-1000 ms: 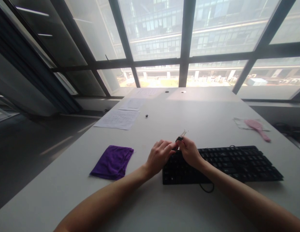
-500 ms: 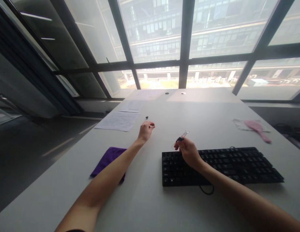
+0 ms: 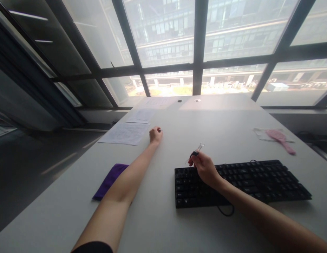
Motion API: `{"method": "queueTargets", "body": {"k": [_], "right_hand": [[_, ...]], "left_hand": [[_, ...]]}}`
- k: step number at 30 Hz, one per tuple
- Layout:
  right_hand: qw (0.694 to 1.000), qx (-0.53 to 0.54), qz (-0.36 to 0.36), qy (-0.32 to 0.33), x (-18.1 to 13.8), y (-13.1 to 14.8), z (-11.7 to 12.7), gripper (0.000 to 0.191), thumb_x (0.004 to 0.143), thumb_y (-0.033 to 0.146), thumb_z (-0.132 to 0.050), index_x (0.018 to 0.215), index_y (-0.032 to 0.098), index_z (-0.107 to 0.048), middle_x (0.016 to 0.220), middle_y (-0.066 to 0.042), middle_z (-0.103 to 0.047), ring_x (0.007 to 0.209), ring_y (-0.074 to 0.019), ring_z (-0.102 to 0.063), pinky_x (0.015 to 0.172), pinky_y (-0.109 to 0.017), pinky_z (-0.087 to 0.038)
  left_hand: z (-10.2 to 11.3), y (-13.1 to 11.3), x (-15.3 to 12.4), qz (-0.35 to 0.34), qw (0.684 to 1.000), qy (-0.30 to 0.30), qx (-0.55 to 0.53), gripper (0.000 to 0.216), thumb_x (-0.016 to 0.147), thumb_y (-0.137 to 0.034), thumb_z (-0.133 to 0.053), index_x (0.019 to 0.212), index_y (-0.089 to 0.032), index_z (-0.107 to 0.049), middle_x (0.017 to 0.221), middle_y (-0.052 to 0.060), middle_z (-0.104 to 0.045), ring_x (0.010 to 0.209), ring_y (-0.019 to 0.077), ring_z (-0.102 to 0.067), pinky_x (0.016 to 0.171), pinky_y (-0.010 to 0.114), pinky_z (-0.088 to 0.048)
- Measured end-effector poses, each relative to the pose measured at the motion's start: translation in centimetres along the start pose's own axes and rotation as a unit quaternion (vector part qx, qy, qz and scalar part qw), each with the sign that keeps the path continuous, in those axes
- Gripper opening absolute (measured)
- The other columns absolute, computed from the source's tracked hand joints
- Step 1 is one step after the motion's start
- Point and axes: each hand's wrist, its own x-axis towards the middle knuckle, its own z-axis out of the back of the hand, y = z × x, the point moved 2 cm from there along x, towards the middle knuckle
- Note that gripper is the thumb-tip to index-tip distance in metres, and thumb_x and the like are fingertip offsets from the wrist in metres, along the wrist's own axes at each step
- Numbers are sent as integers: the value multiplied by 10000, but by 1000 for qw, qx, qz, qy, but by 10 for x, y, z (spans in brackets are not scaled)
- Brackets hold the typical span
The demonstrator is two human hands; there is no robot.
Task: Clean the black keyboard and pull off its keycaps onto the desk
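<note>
My left hand (image 3: 155, 135) reaches out over the middle of the white table, beside the sheets of paper. Its fingers are closed around a small dark object (image 3: 160, 130), of which only a bit shows at the fingertips. My right hand (image 3: 204, 166) is above the left end of a black keyboard (image 3: 242, 181). Thumb and fingers pinch a black clip (image 3: 195, 153) with thin, shiny, wire-like handles sticking out at both ends. Partly under my left forearm lies a folded purple cloth (image 3: 109, 182).
Printed papers (image 3: 123, 133) lie along the table's left edge. A pink hairbrush (image 3: 280, 141) rests on a pale cloth or packet (image 3: 260, 134) at the right. Two round holes (image 3: 180, 101) are near the far edge, before large windows. The keyboard's cable (image 3: 226, 212) loops out in front.
My left hand has moved slightly forward and left, onto the small dark object that lay alone on the table. My right hand still pinches the clip, nearly in place. The view has shifted slightly.
</note>
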Motion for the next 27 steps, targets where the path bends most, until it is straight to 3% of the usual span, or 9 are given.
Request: {"method": "queueTargets", "body": {"k": [4, 16, 23, 27], "right_hand": [[1000, -3, -1, 3, -1, -1, 0, 267, 991, 316, -479, 797, 191, -613, 710, -19, -632, 653, -151, -555, 655, -289, -433], [1000, 0, -3, 7, 0, 0, 0, 244, 983, 273, -480, 791, 192, -607, 709, -14, -635, 654, -149, -557, 658, -287, -431], [1000, 3, -2, 13, -1, -1, -1, 259, 987, 288, -481, 784, 190, -608, 701, -11, -634, 647, -148, -561, 653, -285, -433], [1000, 4, -5, 15, -1, -2, -1, 251, 988, 298, -480, 804, 192, -613, 723, -17, -652, 653, -152, -577, 656, -287, -439]], "left_hand": [[-4, 0, 7, -6, 1000, -3, 1, 112, 788, -176, -630, 823, -161, -735, 858, 87, -736, 834, 209, -670, 830, 296, -498], [-8, 0, 17, -6, 999, -34, -13, 54, 759, -202, -675, 808, -181, -668, 812, 61, -685, 799, 210, -627, 801, 319, -486], [9, 11, 19, -13, 997, -71, -30, 141, 822, -158, -592, 951, -172, -648, 954, 100, -643, 917, 228, -608, 889, 350, -484], [10, 21, 25, -10, 998, -46, -40, 322, 765, -145, -675, 1086, -157, -659, 1090, 113, -652, 861, 204, -632, 911, 348, -501]]}}
